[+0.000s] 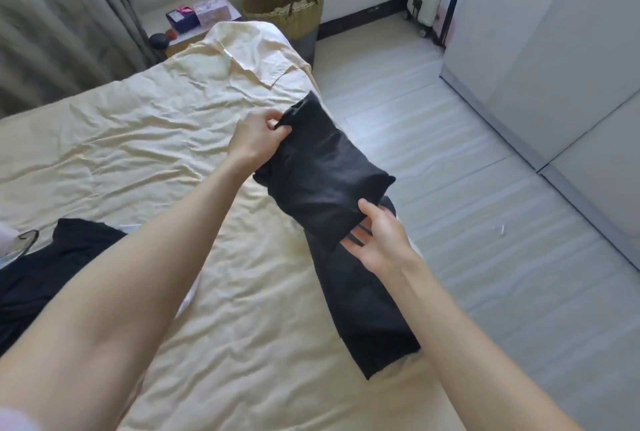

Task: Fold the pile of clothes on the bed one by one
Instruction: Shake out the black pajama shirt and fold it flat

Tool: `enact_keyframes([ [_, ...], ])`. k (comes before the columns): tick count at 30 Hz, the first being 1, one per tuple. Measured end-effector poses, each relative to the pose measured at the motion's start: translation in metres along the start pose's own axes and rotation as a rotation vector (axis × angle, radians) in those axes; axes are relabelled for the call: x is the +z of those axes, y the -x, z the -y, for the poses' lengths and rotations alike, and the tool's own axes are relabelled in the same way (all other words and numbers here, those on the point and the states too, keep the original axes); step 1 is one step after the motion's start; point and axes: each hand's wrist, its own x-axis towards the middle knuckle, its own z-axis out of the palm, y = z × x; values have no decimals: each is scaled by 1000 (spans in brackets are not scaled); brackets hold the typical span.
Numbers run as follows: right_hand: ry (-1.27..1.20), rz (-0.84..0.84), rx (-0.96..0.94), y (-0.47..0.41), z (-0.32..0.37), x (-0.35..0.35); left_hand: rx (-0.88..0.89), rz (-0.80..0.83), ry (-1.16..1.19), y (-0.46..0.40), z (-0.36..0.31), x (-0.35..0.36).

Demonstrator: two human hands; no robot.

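Black garment (322, 174), pinched by the left hand (258, 139) and supported on the flat, unclenched right hand (377, 240), hangs above the cream bed (138, 139) near its floor-side edge, a woven basket (287, 6) beyond the bed's far end.

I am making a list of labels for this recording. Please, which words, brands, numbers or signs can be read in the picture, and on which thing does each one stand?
No text can be read in this picture.
Dark blue box on the bedside table: has a printed panel, too blurred to read.
Pink patterned box beside it: print too blurred to read.
Black garment held by the left hand and right hand: no label shows.
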Motion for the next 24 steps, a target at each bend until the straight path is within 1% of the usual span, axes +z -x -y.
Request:
enact_keyframes([
  [3,-83,-25,-15,-45,9,23,35,-1,-56,-56,-1,12],
  [6,-157,-29,-13,-88,2,35,73,-26,-144,-98,11,31],
  [8,-209,-31,32,-112,-8,36,72,-52,-203,-115,28,50],
  [9,-233,-45,72,-123,-16,34,57,-37,-230,-120,40,61],
  [11,-259,-70,161,-138,-29,31,37,63,-272,-121,66,84],
  [12,-256,-79,193,-143,-33,29,57,127,-299,-119,77,95],
  [16,-158,-87,226,-153,-42,26,299,321,-478,-100,105,126],
  [17,-138,-81,220,-152,-43,25,319,402,-518,-93,110,133],
  [19,-85,-76,186,-146,-42,24,267,557,-577,-80,120,145],
  [20,-16,-91,140,-141,-42,23,234,594,-592,-76,124,149],
  [21,111,-127,61,-136,-41,21,216,604,-602,-73,125,152],
  [23,544,-200,-210,-128,-38,14,210,585,-605,-68,122,153],
  [24,788,-190,-368,-125,-36,10,210,568,-596,-66,119,152],
])
